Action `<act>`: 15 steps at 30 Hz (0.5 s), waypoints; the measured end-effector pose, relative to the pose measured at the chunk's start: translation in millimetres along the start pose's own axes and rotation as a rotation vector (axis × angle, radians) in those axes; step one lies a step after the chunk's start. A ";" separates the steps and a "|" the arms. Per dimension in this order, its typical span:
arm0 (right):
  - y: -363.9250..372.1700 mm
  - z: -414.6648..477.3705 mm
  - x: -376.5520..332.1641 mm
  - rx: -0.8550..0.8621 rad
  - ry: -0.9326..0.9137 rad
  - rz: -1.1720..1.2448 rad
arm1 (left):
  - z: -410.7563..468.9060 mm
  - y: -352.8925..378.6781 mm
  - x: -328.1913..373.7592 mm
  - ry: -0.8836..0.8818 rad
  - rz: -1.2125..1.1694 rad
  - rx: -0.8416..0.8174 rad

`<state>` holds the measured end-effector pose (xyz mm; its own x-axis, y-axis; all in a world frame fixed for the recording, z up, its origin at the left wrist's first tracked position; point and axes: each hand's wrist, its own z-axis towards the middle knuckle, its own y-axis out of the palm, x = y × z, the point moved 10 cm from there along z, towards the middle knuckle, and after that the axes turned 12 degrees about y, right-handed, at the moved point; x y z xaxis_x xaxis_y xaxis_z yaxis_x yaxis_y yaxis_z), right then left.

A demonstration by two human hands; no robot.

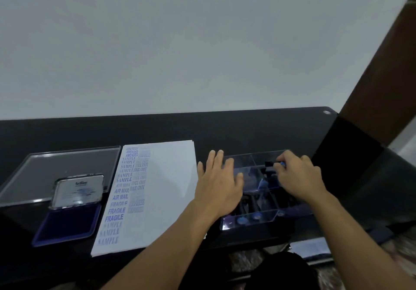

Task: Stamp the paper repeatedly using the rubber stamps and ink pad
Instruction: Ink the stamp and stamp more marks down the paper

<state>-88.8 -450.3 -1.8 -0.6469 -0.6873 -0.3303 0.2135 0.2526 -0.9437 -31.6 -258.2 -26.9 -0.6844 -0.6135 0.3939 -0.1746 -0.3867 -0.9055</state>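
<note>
At the near edge of the black desk [247,130] lies a stack of white paper [166,188], turned slightly. Blue stamped words run in two columns down its left side, among them SAMPLE, FRAGILE, AIR MAIL and FAX OUT. Just left of the paper sits the ink pad [67,222], open, its dark blue surface bare and its hinged lid [78,190] standing up behind it.

Right of the paper is a clear compartment box [249,220]. Its nearest section holds rubber stamps with round blue tops [242,220]; what lies in the dark middle sections cannot be made out.

The left hand [219,184] lies flat over the box's left side, fingers straight and a little spread. The right hand [299,177] is over the far right compartments, its fingers curled and pinching a small black stamp [270,164] with a blue part at the fingertips.

Farther left, behind the ink pad, a flat clear plastic lid [67,166] lies on the desk. Beyond the desk's far edge rises a plain pale wall [202,42].
</note>
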 end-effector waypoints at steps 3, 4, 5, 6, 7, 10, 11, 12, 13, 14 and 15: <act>4.2 1.3 -3.8 -0.027 -0.013 -0.065 | -0.1 0.5 -0.6 -0.006 -0.014 0.000; 4.4 2.1 -4.5 -0.030 -0.014 -0.080 | -0.1 0.8 -1.3 -0.010 -0.022 0.006; 4.4 3.1 -4.3 -0.030 -0.014 -0.090 | -0.2 1.2 -1.7 -0.013 -0.028 0.013; 3.5 3.8 -4.1 -0.028 -0.014 -0.095 | -0.4 1.2 -2.2 -0.016 -0.034 0.019; 2.7 4.5 -3.7 -0.025 -0.013 -0.094 | -0.5 1.0 -2.6 -0.017 -0.039 0.025; 0.8 4.8 -3.3 -0.020 -0.004 -0.084 | -1.0 0.1 -3.1 -0.020 -0.059 0.039; 0.5 4.9 -3.3 -0.019 0.000 -0.083 | -1.4 -0.1 -2.9 -0.021 -0.066 0.043; 0.2 5.0 -3.6 -0.019 0.004 -0.083 | -1.5 -0.2 -2.7 -0.022 -0.072 0.045; 0.4 5.3 -3.6 -0.020 0.007 -0.085 | -1.7 -0.3 -2.9 -0.023 -0.078 0.046; 0.3 5.3 -3.8 -0.021 0.008 -0.088 | -1.7 -0.2 -3.1 -0.024 -0.086 0.048; 0.4 5.2 -3.8 -0.022 0.008 -0.089 | -1.8 -0.2 -3.3 -0.024 -0.096 0.051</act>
<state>-82.4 -451.1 -1.0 -0.6682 -0.7026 -0.2447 0.1385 0.2057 -0.9688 -30.6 -254.8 -28.3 -0.6491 -0.5881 0.4825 -0.2015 -0.4786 -0.8546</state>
